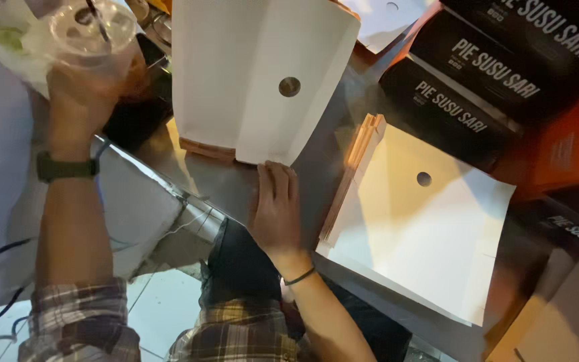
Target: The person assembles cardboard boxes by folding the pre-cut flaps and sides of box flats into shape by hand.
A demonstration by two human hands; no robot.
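Observation:
My left hand is raised at the upper left and grips a clear plastic cup with a lid and a dark straw. A dark watch sits on that wrist. My right hand rests flat, fingers together, on the metal table, its fingertips touching the lower edge of a white folded cardboard piece with a round hole. To the right of this hand lies a stack of flat white cardboard sheets, also with a hole.
Several black boxes with white print are piled at the upper right, over orange boxes. More cardboard sits at the lower right. A white surface and cables lie left of the table edge.

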